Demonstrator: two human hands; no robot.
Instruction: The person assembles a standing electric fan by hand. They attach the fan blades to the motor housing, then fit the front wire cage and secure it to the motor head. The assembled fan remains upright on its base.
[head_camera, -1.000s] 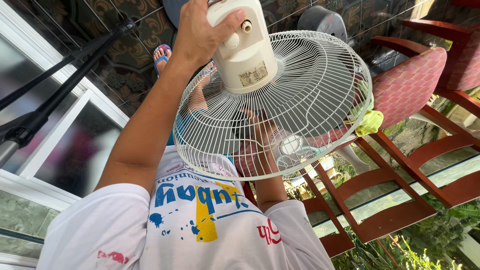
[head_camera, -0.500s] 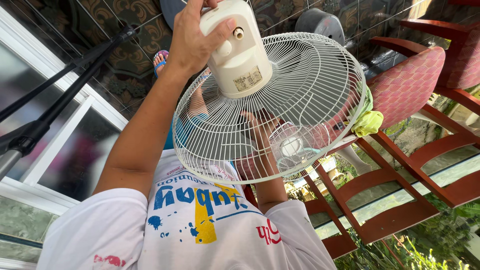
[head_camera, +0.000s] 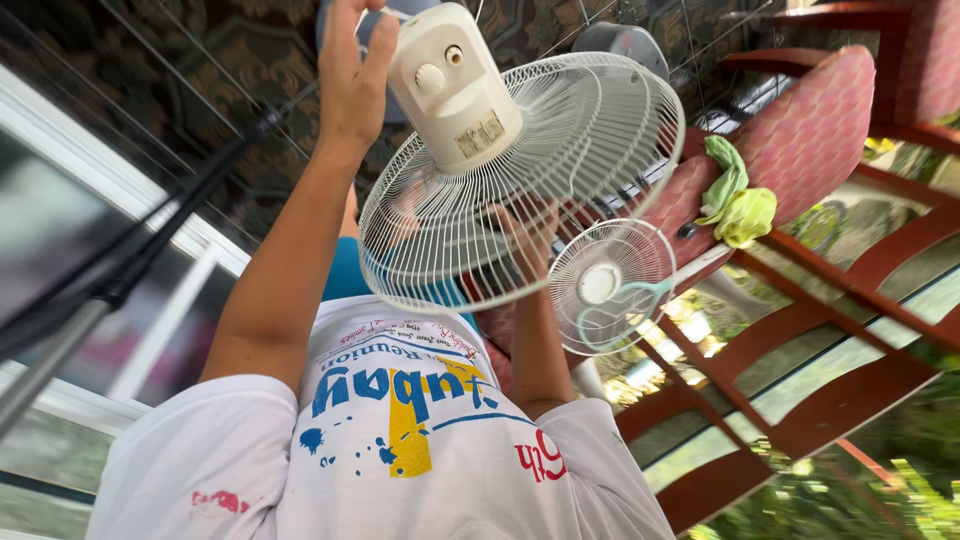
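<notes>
A white fan with a round wire grille (head_camera: 590, 130) and a cream motor housing (head_camera: 455, 90) with two knobs is held out in front of my white printed shirt. My left hand (head_camera: 352, 75) is raised against the left side of the housing, fingers stretched up along it and thumb on it. My right hand (head_camera: 528, 240) shows through the wires from behind the grille and grips the lower part of the cage. Part of its fingers is hidden by the wires.
A small teal-and-white fan (head_camera: 610, 285) lies just right of my right arm. A green cloth (head_camera: 738, 200) rests on a red cushioned wooden chair (head_camera: 810, 130). A black pole (head_camera: 130, 270) and a white window frame (head_camera: 170, 310) run along the left. Dark patterned tiles (head_camera: 200, 60) lie beyond.
The fan has tilted so the housing's knobs face me more. My left hand slid from over the housing to its left side. The small fan is now plainly visible.
</notes>
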